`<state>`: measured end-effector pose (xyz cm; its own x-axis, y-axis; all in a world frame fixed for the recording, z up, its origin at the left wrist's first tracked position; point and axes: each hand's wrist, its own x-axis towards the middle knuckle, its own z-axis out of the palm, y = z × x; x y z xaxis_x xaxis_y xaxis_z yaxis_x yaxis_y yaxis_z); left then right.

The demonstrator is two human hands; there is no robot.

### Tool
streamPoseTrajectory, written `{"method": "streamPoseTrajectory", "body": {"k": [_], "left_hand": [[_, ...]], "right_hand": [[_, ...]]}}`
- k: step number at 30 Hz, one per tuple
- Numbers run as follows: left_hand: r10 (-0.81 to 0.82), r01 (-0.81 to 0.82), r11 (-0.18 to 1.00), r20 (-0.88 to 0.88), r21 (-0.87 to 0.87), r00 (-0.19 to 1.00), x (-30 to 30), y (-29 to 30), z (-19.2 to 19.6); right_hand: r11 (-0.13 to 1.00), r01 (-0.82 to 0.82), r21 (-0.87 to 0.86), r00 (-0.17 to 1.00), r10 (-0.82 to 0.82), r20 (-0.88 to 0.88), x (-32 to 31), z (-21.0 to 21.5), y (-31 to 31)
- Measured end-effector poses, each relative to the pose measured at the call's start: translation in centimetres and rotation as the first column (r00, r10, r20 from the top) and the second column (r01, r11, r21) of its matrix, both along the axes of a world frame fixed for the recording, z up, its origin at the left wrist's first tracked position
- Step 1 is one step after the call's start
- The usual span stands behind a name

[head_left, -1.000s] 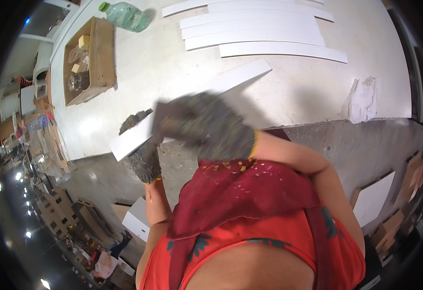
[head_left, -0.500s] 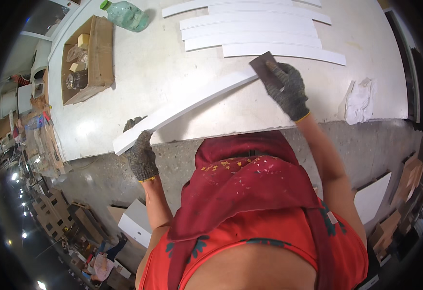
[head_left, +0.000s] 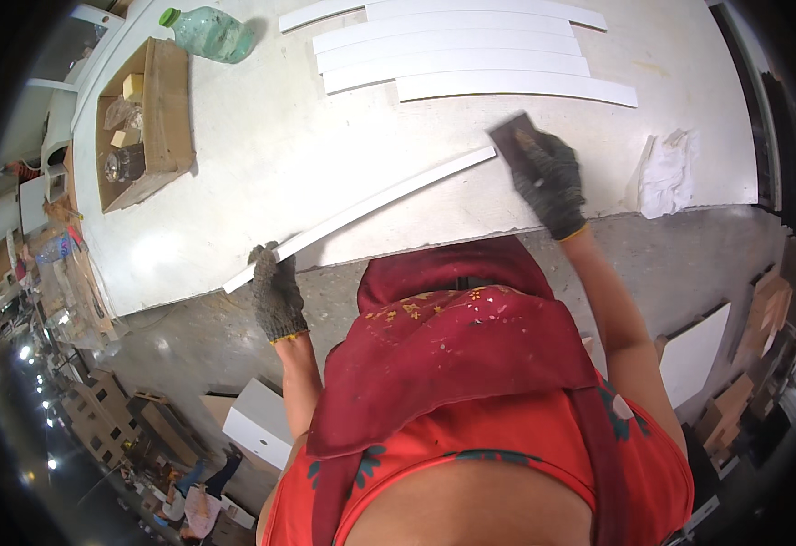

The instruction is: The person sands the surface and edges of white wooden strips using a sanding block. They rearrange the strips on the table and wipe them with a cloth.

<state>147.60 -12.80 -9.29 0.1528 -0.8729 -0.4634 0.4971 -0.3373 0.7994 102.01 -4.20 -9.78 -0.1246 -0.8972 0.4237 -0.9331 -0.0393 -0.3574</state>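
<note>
A long white strip (head_left: 370, 212) slants over the near part of the white table (head_left: 307, 146), a narrow side facing up. Its lower-left end juts past the table edge, where my gloved left hand (head_left: 279, 296) is closed around it. In my gloved right hand (head_left: 556, 189) is a dark brown, flat rectangular piece of sandpaper (head_left: 511, 138), slightly blurred. The sandpaper is just off the strip's far right end. Several similar white strips (head_left: 452, 43) lie side by side at the back of the table.
An open cardboard box (head_left: 168, 127) with small blocks inside stands at the left, near a green-capped clear bottle (head_left: 213, 35). A crumpled white cloth (head_left: 667, 173) lies at the table's right front. White panels (head_left: 259, 423) rest below. Another person (head_left: 202, 510) appears far lower left.
The strip has turned from its broad face to a narrow side. My left hand has shifted its grip, and my right hand has moved slightly right and down, away from the strip's end.
</note>
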Motion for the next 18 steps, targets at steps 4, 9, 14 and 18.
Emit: {"method": "streamPoseTrajectory", "body": {"k": [4, 9, 14, 18], "left_hand": [[-0.046, 0.046, 0.999, 0.006, -0.010, 0.999, -0.8, -0.8, 0.2], [-0.086, 0.064, 0.986, -0.143, -0.153, 0.986, -4.0, -1.0, 3.0], [0.000, -0.012, 0.995, -0.116, -0.101, 0.993, -4.1, -1.2, 3.9], [-0.088, 0.065, 0.971, -0.091, -0.230, 0.992, -3.8, -0.7, 4.0]], "right_hand": [[0.994, 0.109, 0.031, 0.964, -0.114, 0.240, -0.1, 3.0, 0.5], [0.934, -0.342, 0.100, 0.920, 0.311, 0.239, 12.3, 6.3, -4.1], [0.985, -0.168, -0.050, 0.978, 0.172, 0.114, 8.3, 2.6, -3.3], [0.981, 0.013, 0.192, 0.964, -0.064, 0.258, -1.1, 0.1, 0.2]]}}
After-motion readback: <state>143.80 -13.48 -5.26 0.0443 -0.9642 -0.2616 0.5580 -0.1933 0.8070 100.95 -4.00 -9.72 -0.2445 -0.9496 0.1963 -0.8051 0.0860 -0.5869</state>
